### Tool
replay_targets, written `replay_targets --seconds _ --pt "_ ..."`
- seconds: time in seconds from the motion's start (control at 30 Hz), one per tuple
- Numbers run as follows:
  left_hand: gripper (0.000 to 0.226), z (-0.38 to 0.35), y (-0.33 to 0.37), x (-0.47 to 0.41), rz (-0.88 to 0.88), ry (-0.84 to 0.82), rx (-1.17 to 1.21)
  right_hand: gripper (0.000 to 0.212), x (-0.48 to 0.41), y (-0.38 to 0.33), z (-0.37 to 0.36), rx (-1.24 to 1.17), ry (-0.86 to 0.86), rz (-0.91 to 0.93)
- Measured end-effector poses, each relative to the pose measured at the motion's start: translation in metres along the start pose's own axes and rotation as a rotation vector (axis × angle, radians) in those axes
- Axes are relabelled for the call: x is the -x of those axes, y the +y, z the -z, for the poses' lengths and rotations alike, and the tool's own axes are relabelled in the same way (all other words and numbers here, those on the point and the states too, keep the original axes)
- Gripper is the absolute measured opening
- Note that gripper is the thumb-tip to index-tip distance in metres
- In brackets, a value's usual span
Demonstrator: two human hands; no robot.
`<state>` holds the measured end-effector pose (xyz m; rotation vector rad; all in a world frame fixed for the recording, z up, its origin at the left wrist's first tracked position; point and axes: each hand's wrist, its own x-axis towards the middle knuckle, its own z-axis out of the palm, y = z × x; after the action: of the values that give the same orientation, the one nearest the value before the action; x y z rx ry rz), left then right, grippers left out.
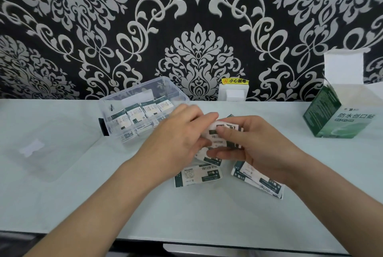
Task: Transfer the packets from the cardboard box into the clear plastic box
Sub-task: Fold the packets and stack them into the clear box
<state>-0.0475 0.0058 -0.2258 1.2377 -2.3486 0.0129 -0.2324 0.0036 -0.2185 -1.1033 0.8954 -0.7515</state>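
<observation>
My left hand (178, 134) and my right hand (255, 144) meet at the table's middle, both gripping a small stack of white-and-green packets (224, 132). More packets lie loose on the table beneath them: one (196, 175) at the lower left and a few (259, 180) under my right wrist. The clear plastic box (116, 99) stands open just behind my left hand, with several packets (143, 111) standing in a row inside. The green cardboard box (337, 117) stands at the far right with its white flap up; I cannot see its inside.
The clear lid (49, 148) of the plastic box lies flat on the left of the pale table. A white wall socket (233, 91) with a yellow warning label sits at the wall behind. The table's front edge (186, 240) runs below my forearms.
</observation>
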Motion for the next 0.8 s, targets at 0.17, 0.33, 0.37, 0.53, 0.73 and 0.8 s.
replay_targets --seconds 0.17,0.33,0.37,0.53,0.73,0.8 --pt "0.049 0.002 0.005 -0.001 0.058 -0.078 0.017 0.021 0.001 -0.003 0.000 -0.036 0.063 -0.021" --pt "0.060 0.003 0.017 -0.002 0.086 -0.313 0.170 0.021 0.001 -0.001 -0.003 0.071 0.181 -0.068" --pt "0.063 0.003 0.021 -0.001 0.096 -0.335 0.187 0.021 0.000 0.001 -0.003 0.103 0.198 -0.068" --pt "0.055 0.004 0.027 -0.002 0.076 -0.297 0.091 0.024 -0.002 0.008 -0.006 0.177 0.229 -0.049" --pt "0.050 0.012 0.009 -0.004 0.263 -0.167 0.226 0.032 -0.004 0.001 0.004 -0.038 0.209 -0.066" --pt "0.053 0.009 0.011 -0.004 0.312 -0.141 0.260 0.030 -0.006 0.004 0.004 -0.072 0.238 -0.059"
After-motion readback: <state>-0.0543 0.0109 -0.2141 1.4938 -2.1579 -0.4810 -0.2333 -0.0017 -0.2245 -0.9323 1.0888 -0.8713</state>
